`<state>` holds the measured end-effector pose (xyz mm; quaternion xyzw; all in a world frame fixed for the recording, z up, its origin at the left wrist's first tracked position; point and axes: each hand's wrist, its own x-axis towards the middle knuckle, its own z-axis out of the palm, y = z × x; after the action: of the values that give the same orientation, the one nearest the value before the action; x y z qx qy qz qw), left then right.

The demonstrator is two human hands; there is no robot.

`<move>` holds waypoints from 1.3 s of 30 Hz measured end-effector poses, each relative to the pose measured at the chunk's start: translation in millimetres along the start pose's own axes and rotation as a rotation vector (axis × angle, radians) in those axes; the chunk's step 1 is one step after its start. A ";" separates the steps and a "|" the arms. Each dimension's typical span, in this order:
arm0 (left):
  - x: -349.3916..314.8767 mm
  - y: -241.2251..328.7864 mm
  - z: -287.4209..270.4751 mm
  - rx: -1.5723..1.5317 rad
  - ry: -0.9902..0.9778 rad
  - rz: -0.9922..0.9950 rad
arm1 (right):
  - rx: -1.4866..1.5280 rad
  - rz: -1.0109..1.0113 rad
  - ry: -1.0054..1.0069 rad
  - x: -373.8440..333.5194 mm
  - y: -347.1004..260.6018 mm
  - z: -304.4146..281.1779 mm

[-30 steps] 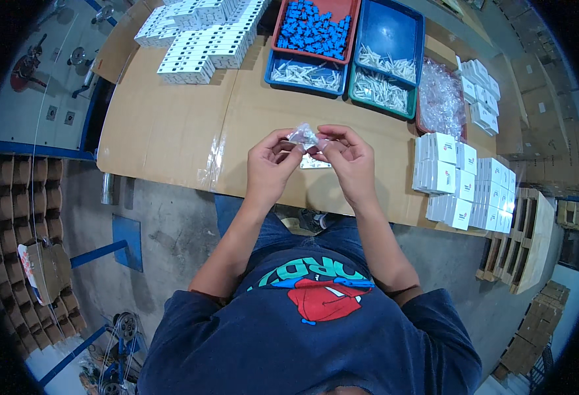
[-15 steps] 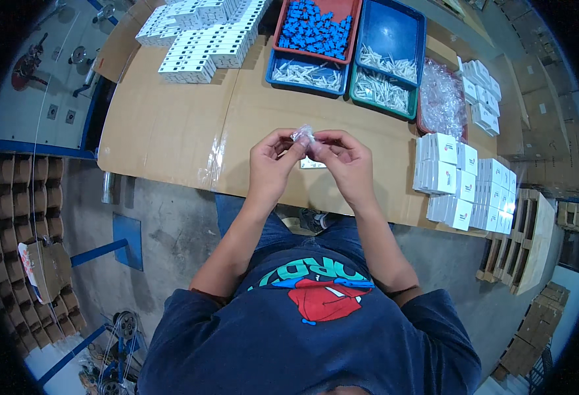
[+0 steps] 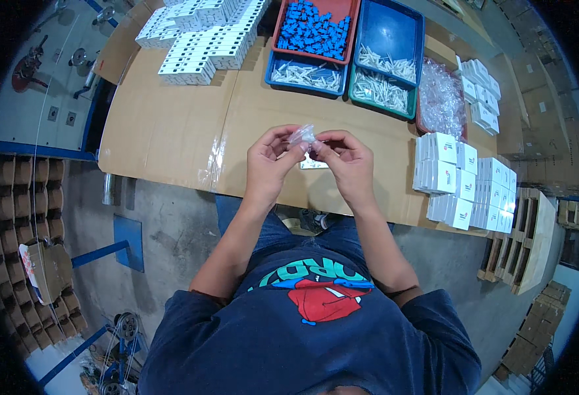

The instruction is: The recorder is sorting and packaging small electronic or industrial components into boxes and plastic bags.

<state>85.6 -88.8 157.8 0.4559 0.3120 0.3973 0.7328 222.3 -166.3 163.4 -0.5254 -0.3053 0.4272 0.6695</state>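
Observation:
A small clear plastic bag [image 3: 301, 134] is pinched between the fingertips of my two hands above the near part of the table. My left hand [image 3: 270, 161] grips its left side with thumb and fingers. On the other side, the thumb and curled fingers of my right hand [image 3: 352, 161] close on the bag too. Something whitish shows inside the plastic, too small to make out. Beneath my hands a flat white piece [image 3: 313, 163] lies on the cardboard, partly covered by them.
Cardboard [image 3: 164, 131] covers the table. At the back are white boxed units [image 3: 197, 62], a red tray [image 3: 278, 29] of blue parts, and blue [image 3: 306, 91] and green trays [image 3: 381, 112] of white pieces. Clear bags [image 3: 442, 99] and stacked white boxes [image 3: 444, 176] occupy the right.
The plastic bag spreads out more between my fingers and reaches further left. My left hand has shifted slightly left; my right hand stays almost in place.

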 end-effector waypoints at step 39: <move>3.1 -14.4 4.6 -0.055 -0.020 -0.029 | -0.083 -0.002 0.004 8.6 -15.3 -11.0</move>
<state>95.2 -92.0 146.1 0.4349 0.3001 0.3907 0.7537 239.3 -164.8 174.9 -0.5534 -0.3220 0.4125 0.6480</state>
